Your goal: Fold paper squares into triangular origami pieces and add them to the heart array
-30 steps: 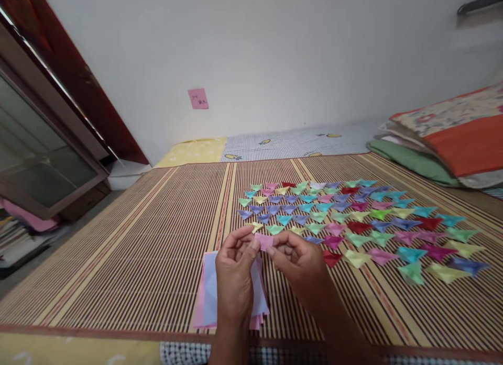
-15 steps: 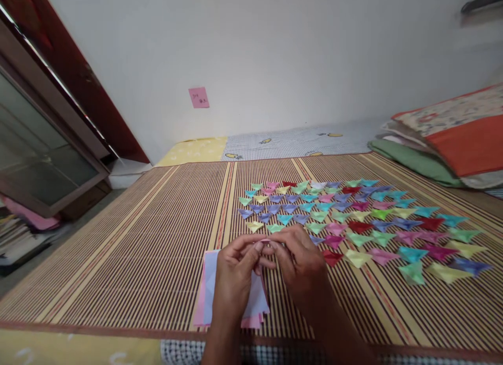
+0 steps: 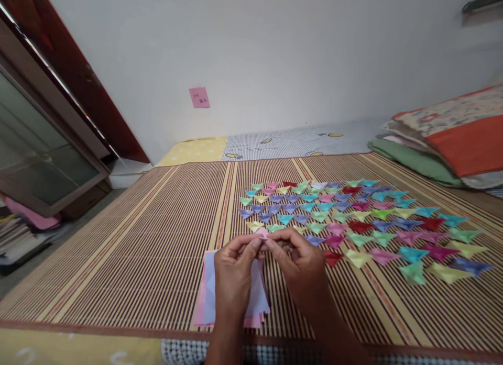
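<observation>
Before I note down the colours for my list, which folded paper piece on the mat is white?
The white piece in the back row, between a green piece on its left and a violet-blue piece on its right; its neighbours are clearly coloured.

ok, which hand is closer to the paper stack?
Left. The left hand is over the paper stack, blocking the middle of it from view; the right hand is mostly off to the stack's right.

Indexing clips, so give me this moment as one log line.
left hand: pinching pink paper | right hand: pinching it too | paper stack: on striped mat
</observation>
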### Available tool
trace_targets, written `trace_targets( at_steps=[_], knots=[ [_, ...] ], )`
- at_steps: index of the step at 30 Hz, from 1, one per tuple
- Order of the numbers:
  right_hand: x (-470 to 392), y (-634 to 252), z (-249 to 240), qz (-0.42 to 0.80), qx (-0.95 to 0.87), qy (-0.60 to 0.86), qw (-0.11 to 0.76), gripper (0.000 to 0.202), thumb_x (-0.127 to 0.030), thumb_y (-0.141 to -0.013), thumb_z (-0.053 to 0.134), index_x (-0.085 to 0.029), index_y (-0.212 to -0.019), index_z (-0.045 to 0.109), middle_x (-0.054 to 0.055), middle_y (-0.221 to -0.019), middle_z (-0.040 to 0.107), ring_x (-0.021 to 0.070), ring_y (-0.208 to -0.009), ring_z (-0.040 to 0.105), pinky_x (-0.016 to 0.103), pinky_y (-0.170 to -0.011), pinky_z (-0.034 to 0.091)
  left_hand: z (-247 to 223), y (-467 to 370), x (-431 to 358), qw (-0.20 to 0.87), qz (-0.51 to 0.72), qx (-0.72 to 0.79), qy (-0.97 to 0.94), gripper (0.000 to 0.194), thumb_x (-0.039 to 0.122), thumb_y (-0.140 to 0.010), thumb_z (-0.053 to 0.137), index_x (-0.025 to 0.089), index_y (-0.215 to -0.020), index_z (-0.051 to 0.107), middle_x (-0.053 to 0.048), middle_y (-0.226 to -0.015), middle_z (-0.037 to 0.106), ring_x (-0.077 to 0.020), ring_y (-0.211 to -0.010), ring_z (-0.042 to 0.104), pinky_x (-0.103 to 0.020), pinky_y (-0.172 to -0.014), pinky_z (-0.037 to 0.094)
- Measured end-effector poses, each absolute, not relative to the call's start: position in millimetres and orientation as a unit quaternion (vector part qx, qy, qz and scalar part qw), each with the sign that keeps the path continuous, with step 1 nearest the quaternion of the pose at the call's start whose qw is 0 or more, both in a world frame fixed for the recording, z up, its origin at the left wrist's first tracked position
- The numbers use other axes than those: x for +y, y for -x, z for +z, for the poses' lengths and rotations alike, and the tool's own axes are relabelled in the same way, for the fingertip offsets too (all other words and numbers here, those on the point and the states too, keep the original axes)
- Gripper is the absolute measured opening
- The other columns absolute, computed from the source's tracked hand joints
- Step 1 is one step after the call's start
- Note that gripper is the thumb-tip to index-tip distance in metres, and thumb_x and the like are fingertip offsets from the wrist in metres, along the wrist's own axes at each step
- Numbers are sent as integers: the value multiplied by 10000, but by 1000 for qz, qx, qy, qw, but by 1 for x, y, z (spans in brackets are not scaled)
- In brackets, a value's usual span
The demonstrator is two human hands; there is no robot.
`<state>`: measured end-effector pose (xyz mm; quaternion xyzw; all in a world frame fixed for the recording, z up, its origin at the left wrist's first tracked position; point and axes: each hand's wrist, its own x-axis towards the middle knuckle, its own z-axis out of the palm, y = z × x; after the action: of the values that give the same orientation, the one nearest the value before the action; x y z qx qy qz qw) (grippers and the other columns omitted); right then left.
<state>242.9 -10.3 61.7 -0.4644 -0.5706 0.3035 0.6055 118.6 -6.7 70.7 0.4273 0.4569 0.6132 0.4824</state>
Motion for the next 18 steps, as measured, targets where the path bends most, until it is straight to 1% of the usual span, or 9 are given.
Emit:
trace_targets(
  at_steps=[6, 11, 15, 18],
  knots=[
    [-10, -237, 55, 361, -519, 443, 636, 90, -280, -917, 689, -221, -850, 677, 0, -783, 709, 180, -736, 707, 293, -673, 544, 71, -119, -9, 436, 604, 486, -457, 102, 285, -792, 797, 195, -821, 833, -24, -729, 772, -147, -674, 668, -231, -649, 546],
    [-7, -235, 51, 342, -523, 440, 645, 104, -279, -917, 679, -215, -838, 659, 11, -816, 682, 185, -790, 670, 301, -705, 525, 71, -117, -7, 461, 597, 481, -447, 96, 282, -756, 823, 198, -801, 836, -18, -729, 775, -133, -673, 659, -217, -662, 537],
    [-7, -235, 49, 331, -539, 426, 646, 101, -251, -915, 669, -210, -825, 649, 29, -872, 673, 200, -862, 668, 314, -734, 522, 70, -118, -7, 482, 614, 471, -410, 103, 263, -712, 851, 180, -759, 810, -17, -723, 768, -135, -685, 677, -219, -677, 543],
    [-6, -237, 49, 329, -544, 426, 643, 105, -238, -920, 653, -210, -820, 639, 33, -897, 664, 201, -874, 668, 329, -757, 524, 68, -118, -7, 488, 619, 469, -399, 114, 262, -709, 852, 171, -760, 807, -27, -738, 774, -137, -697, 682, -221, -691, 543]
  ],
)
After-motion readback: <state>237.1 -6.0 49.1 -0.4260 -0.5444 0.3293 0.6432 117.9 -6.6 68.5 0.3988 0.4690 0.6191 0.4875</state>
